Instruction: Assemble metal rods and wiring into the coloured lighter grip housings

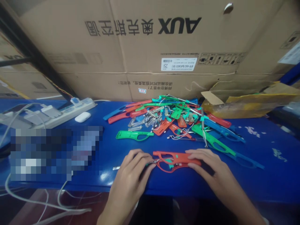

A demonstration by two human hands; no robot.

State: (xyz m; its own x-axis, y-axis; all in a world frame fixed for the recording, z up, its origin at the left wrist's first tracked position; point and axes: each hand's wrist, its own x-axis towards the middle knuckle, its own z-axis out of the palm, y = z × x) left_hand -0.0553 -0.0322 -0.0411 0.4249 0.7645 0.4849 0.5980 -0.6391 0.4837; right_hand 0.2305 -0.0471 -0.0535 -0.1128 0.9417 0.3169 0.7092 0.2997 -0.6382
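Both hands hold a red long-neck lighter above the front of the blue table. My left hand pinches its front end, and a silver metal tube sticks out to the left beyond the fingers. My right hand grips the handle end, thumb below and fingers on top. Two red shell halves look slightly apart, with a teal trigger piece and wires between them. Just beyond lies a pile of red, green and blue lighter shells, with clear fuel tanks and thin white wires among them.
A large cardboard box stands behind the blue table. At left are a white power strip with plugs, a white earphone case, cables and a blurred-out area. An open, taped carton sits at back right.
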